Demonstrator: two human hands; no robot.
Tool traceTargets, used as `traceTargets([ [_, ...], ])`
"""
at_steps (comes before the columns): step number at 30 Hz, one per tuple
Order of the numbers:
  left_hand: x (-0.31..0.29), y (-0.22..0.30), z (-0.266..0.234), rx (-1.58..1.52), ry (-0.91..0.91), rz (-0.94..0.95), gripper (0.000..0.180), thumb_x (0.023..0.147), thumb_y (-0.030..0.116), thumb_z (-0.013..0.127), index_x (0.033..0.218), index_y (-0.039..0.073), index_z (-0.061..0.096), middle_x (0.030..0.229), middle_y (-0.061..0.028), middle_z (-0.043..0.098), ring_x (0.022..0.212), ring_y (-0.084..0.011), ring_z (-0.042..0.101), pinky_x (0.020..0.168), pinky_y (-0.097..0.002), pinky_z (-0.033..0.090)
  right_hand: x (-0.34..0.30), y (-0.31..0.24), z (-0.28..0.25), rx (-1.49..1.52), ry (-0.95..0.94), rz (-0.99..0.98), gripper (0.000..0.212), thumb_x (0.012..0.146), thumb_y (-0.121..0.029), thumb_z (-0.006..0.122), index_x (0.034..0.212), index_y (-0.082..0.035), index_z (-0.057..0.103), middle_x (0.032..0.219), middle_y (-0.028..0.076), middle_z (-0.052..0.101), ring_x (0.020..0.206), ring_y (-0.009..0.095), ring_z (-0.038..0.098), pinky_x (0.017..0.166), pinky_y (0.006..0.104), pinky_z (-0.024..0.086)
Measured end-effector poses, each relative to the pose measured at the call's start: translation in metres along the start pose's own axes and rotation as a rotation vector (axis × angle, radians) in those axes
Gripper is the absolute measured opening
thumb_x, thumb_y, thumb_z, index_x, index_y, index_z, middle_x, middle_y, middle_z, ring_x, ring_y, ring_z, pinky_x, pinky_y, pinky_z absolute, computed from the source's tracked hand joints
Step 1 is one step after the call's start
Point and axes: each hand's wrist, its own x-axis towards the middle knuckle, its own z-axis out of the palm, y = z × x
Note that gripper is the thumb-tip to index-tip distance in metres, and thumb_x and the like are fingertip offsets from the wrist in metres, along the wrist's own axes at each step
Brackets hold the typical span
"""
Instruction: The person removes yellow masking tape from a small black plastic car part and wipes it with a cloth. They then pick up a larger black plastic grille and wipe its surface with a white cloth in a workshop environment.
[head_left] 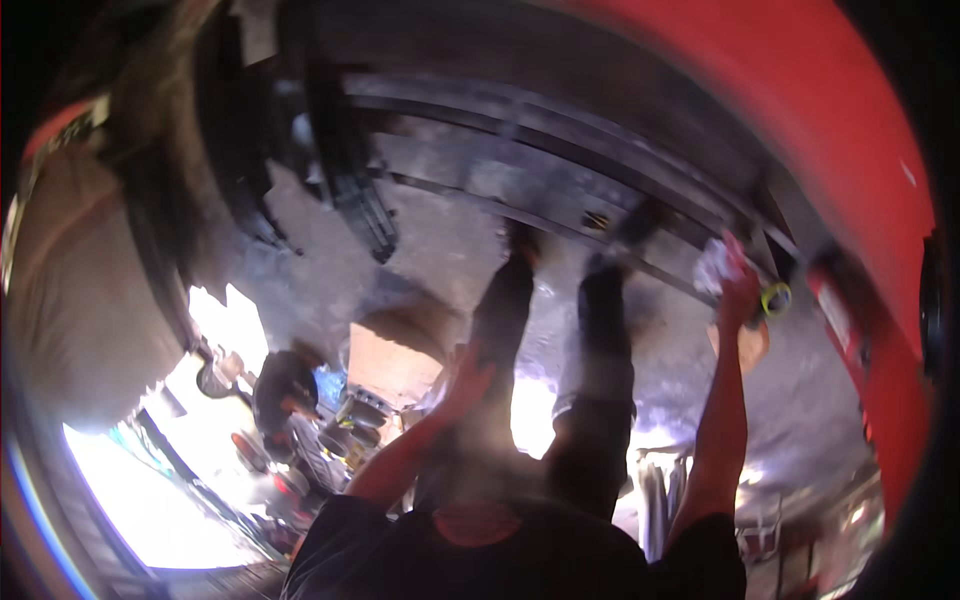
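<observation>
My right hand (738, 297) is stretched forward at the right, closed on a crumpled pink-and-white cloth (715, 268). Close beside that hand is a yellow-green ring-shaped thing (776, 298); whether the hand touches it I cannot tell. A rounded tan thing (755, 348) shows behind the wrist. My left hand (468, 385) is low, in front of my left thigh, and its fingers are smeared by motion. No held thing shows there.
Long dark metal rails (560, 225) cross the grey floor (430, 245) ahead of my feet. A large red panel (840, 110) curves along the right. Dark slotted metal parts (360, 190) stand at upper left. A cardboard box (395, 360) and cluttered tools (365, 415) lie at lower left.
</observation>
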Motion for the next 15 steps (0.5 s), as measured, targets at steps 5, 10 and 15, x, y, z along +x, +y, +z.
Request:
traceTargets([
  [5, 0.086, -0.04, -0.069, -0.286, 0.372, -0.089, 0.043, 0.095, 0.019, 0.07, 0.136, 0.011, 0.059, 0.118, -0.0202, 0.063, 0.104, -0.0352, 0.066, 0.087, -0.047, 0.055, -0.007, -0.038, -0.081, 0.204, -0.022, 0.383, 0.044, 0.092, -0.021, 0.063, 0.129, 0.002, 0.062, 0.122, 0.013, 0.063, 0.108, 0.027, 0.062, 0.092, 0.0398, 0.053],
  [10, 0.224, -0.074, -0.218, -0.587, 0.982, -0.184, 0.046, 0.1, 0.027, 0.071, 0.136, 0.002, 0.057, 0.117, -0.0178, 0.065, 0.099, -0.0305, 0.067, 0.084, -0.0442, 0.054, -0.018, -0.115, -0.098, 0.324, -0.159, 0.49, 0.043, 0.102, -0.025, 0.058, 0.14, -0.005, 0.055, 0.137, 0.011, 0.056, 0.125, 0.029, 0.059, 0.104, 0.045, 0.05],
  [15, 0.321, -0.117, -0.277, -1.399, 0.607, -0.153, 0.056, 0.1, 0.021, 0.075, 0.145, 0.004, 0.047, 0.119, -0.017, 0.066, 0.097, -0.029, 0.07, 0.075, -0.0476, 0.061, -0.034, -0.192, -0.084, 0.62, -0.276, 0.586, 0.044, 0.105, -0.027, 0.056, 0.144, -0.008, 0.053, 0.139, 0.01, 0.057, 0.13, 0.026, 0.057, 0.109, 0.0433, 0.046],
])
